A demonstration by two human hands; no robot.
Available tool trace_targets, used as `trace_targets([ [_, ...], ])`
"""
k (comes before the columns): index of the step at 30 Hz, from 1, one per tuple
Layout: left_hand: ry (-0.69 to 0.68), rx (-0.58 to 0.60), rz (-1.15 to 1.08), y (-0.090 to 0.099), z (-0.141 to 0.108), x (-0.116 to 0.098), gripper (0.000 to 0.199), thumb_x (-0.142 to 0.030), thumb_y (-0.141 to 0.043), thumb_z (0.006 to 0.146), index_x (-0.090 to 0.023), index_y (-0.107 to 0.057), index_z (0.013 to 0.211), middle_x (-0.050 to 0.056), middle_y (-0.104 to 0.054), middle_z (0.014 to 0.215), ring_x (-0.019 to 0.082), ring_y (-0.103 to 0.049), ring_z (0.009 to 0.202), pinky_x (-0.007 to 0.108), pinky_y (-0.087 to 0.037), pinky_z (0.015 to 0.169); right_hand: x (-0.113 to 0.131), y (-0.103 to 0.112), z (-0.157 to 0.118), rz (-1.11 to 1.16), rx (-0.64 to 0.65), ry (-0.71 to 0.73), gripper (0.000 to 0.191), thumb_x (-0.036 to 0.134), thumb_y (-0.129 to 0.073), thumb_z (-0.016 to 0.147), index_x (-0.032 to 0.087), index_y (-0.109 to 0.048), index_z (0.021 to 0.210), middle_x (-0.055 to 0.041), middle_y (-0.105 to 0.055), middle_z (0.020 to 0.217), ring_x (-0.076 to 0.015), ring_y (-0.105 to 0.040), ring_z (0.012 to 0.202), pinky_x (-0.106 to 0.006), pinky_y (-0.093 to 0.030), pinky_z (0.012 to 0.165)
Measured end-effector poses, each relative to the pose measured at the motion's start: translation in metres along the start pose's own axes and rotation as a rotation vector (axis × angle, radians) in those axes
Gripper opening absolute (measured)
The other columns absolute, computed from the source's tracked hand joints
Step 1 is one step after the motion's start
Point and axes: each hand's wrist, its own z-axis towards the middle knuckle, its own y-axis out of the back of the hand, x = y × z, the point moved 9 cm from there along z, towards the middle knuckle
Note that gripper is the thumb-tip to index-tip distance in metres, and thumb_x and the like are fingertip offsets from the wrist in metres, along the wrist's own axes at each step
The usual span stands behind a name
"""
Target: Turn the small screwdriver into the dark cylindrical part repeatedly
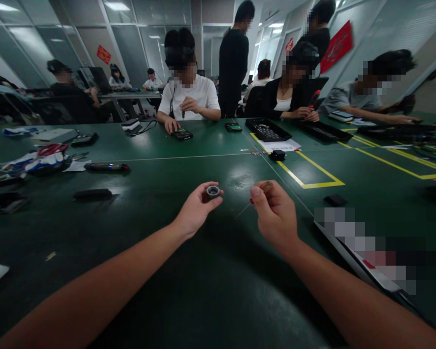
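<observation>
Above the green table (138,271), my left hand (196,212) is closed round a small dark cylindrical part (212,192). Its round, pale-rimmed open end faces up toward me. My right hand (278,215), a short way to the right, grips a thin-shafted tool with an amber-brown handle (266,186). A bit of red shows by the fingers, and the slender shaft (242,211) points down and left, toward the tabletop. The tool's exact kind cannot be made out. A gap separates the shaft from the cylindrical part.
On the left lie a black elongated object (92,195), a dark pen-like tool (107,166) and a bundle with red cable (53,149). A small black block (335,199) and a blurred-out flat device (370,252) are on the right. Across the table, a co-worker (189,97) handles a small device.
</observation>
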Motion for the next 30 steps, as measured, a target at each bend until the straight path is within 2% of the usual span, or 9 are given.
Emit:
trace_targets([
  [3, -0.097, 0.130, 0.165, -0.016, -0.001, 0.010, 0.031, -0.012, -0.075, 0.080, -0.016, -0.067, 0.109, 0.008, -0.071, 0.111, 0.020, -0.066, 0.108, 0.038, -0.048, 0.102, 0.001, 0.001, -0.001, 0.018, -0.012, 0.001, 0.026, 0.041, -0.057, 0.101, 0.023, -0.057, 0.082, 0.0046, -0.051, 0.068, -0.0123, -0.046, 0.059, -0.030, -0.037, 0.056],
  [6, -0.185, 0.227, 0.313, -0.020, -0.008, 0.013, 0.035, -0.017, -0.074, 0.083, -0.019, -0.067, 0.117, 0.007, -0.070, 0.116, 0.022, -0.065, 0.112, 0.040, -0.047, 0.105, 0.003, 0.004, -0.003, 0.023, -0.039, 0.027, 0.022, 0.040, -0.057, 0.102, 0.024, -0.059, 0.086, 0.0042, -0.053, 0.069, -0.0129, -0.050, 0.061, -0.030, -0.040, 0.058],
  [12, -0.248, 0.178, 0.464, -0.012, -0.010, 0.012, 0.033, -0.022, -0.070, 0.088, -0.021, -0.065, 0.121, 0.007, -0.069, 0.120, 0.024, -0.063, 0.116, 0.043, -0.044, 0.109, 0.001, 0.001, -0.005, 0.048, -0.031, 0.056, 0.013, 0.036, -0.055, 0.103, 0.025, -0.062, 0.102, 0.0008, -0.066, 0.084, -0.0159, -0.066, 0.074, -0.034, -0.052, 0.070],
  [22, -0.241, 0.200, 0.377, -0.009, -0.005, 0.018, 0.037, -0.023, -0.071, 0.089, -0.022, -0.064, 0.125, 0.008, -0.069, 0.124, 0.025, -0.063, 0.121, 0.045, -0.043, 0.112, -0.006, -0.010, -0.001, -0.078, 0.054, 0.015, 0.010, 0.034, -0.058, 0.101, 0.025, -0.060, 0.098, 0.0023, -0.066, 0.077, -0.0151, -0.066, 0.069, -0.031, -0.049, 0.066],
  [25, -0.263, 0.149, 0.386, -0.006, -0.006, 0.014, 0.034, -0.025, -0.071, 0.089, -0.021, -0.064, 0.122, 0.009, -0.068, 0.124, 0.025, -0.063, 0.119, 0.043, -0.045, 0.110, -0.003, -0.015, -0.003, -0.054, 0.145, 0.015, 0.008, 0.032, -0.060, 0.099, 0.025, -0.061, 0.102, 0.0033, -0.065, 0.075, -0.0143, -0.062, 0.064, -0.030, -0.047, 0.062],
  [28, -0.295, 0.074, 0.447, -0.003, -0.009, 0.006, 0.031, -0.028, -0.070, 0.090, -0.020, -0.064, 0.119, 0.009, -0.069, 0.121, 0.025, -0.064, 0.115, 0.042, -0.047, 0.106, 0.006, -0.025, -0.009, 0.023, 0.291, 0.093, 0.009, 0.030, -0.059, 0.099, 0.025, -0.064, 0.105, 0.0000, -0.070, 0.087, -0.0158, -0.066, 0.075, -0.030, -0.049, 0.067],
  [30, -0.302, 0.044, 0.496, -0.002, -0.011, 0.003, 0.029, -0.027, -0.070, 0.090, -0.020, -0.065, 0.118, 0.009, -0.070, 0.118, 0.025, -0.065, 0.112, 0.041, -0.048, 0.104, 0.011, -0.029, -0.012, 0.061, 0.349, 0.143, 0.013, 0.034, -0.059, 0.099, 0.025, -0.065, 0.106, -0.0011, -0.071, 0.091, -0.0168, -0.067, 0.079, -0.031, -0.050, 0.071],
])
